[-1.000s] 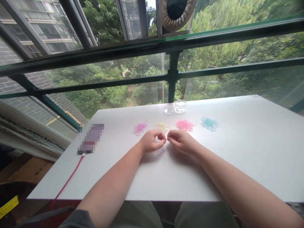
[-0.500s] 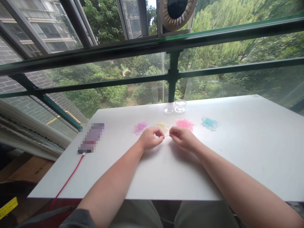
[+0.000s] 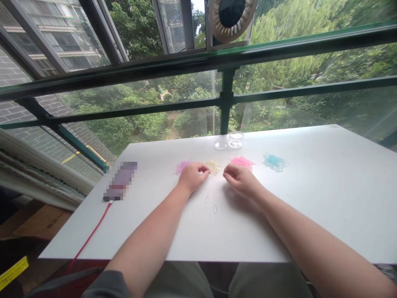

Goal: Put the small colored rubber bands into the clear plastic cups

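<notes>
My left hand is pinched closed, thumb against fingers, at the left edge of a pale yellow pile of rubber bands. Part of a purple pile of rubber bands is hidden behind it. My right hand has its fingers curled together just in front of a pink pile of rubber bands. Whatever either hand holds is too small or hidden to tell. Two loose bands lie between my forearms: one rubber band and, nearer me, a pale rubber band.
A blue pile of rubber bands lies to the right on the white table. Clear round containers stand at the back edge. At left is a blurred-out phone with a red cable. Beyond runs a green railing.
The thin band stretched between my hands is gone from there, and a second loose band now lies on the table. My left hand has moved slightly away from the right one, which stays nearly in place.
</notes>
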A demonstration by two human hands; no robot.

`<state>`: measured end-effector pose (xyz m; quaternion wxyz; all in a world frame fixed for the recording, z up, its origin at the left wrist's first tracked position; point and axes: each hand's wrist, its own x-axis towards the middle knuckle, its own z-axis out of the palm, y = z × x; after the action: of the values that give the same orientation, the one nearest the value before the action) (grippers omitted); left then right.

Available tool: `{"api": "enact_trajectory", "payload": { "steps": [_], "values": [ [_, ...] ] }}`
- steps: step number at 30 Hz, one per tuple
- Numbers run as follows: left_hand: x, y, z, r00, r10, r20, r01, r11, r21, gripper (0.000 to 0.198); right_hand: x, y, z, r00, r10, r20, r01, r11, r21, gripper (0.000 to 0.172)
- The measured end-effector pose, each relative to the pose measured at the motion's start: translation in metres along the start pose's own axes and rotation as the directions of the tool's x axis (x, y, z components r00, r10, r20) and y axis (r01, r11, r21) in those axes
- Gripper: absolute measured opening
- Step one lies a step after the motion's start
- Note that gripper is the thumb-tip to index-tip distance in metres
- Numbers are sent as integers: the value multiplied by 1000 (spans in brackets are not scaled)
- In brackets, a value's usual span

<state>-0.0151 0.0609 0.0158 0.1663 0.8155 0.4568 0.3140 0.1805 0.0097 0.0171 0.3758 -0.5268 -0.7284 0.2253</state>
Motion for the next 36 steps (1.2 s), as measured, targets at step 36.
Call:
{"api": "enact_trajectory", "payload": {
  "steps": [36],
  "values": [
    [-22, 37, -46, 677, -277, 682, 155, 959, 236, 21, -3, -9, -3, 942, -24, 336, 64, 992, -108, 14]
  ]
}}
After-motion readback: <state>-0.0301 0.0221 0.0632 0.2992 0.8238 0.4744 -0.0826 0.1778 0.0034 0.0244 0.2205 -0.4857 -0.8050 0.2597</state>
